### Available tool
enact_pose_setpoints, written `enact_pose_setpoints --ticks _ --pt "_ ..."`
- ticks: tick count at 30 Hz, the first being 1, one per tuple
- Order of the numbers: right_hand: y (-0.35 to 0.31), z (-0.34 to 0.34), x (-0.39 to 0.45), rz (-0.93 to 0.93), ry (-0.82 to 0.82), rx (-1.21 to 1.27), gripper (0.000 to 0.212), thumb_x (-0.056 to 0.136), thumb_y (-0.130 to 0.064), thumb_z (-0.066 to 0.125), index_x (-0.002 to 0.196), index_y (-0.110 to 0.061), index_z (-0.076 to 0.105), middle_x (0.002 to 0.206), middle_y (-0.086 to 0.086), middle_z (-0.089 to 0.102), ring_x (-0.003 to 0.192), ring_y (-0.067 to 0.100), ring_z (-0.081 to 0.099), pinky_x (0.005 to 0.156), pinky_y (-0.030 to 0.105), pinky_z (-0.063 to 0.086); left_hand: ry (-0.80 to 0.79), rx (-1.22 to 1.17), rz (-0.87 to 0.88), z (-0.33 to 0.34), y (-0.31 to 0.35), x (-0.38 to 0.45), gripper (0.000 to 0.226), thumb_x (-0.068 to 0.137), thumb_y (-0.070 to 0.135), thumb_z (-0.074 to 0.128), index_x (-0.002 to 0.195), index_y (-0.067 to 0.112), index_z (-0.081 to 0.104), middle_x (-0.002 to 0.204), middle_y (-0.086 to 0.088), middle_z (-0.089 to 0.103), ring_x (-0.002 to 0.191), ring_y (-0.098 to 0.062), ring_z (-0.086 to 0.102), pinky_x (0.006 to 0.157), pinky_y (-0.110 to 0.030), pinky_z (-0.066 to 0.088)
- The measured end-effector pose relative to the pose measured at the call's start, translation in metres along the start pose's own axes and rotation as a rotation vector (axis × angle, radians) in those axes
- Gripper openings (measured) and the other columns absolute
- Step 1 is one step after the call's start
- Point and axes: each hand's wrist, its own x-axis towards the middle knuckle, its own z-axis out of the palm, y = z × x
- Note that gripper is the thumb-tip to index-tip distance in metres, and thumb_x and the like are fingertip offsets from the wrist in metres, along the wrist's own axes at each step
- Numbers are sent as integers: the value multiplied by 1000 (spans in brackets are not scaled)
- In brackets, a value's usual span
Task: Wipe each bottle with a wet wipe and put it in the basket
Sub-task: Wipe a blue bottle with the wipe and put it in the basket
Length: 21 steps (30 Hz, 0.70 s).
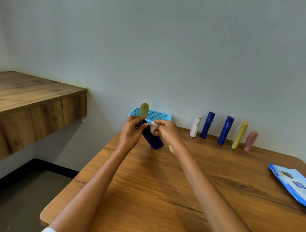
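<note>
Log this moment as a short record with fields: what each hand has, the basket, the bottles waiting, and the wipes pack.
left hand: grips dark blue bottle, tilted, above the table
right hand: pinches crumpled wet wipe against that bottle
basket: light blue, by the wall; an olive-green bottle stands in front of or in it, cannot tell which
waiting bottles: white, blue, blue, yellow, pink, leaning on the wall
wipes pack: table's right edge

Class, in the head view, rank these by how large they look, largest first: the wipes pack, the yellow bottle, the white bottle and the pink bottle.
1. Wipes pack, though nearest the camera and partly cut off.
2. Yellow bottle.
3. White bottle and pink bottle look alike; not ranked.
</note>
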Motion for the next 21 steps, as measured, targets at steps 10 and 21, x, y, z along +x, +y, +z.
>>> enact_pose_setpoints --ticks 10,21 --pt "6 -8 1 -337 0 -307 38 82 -33 69 117 -22 65 89 -20 57 78 -3 50 66 13 36 65 -14 -35 -1 8 0 31 88 24 62 115 10 66 106 -6 61 81 -9 55 65 -7 43" --pt "28 -6 -3 -251 -85 -262 34 80 -47 67 100 -20 69 95 -11 65 88 8 61 71 29 51 98 -103 -126 -3 12 -1 29 86 25 65 113 15 67 102 -4 67 78 -13 58 73 -34 55"
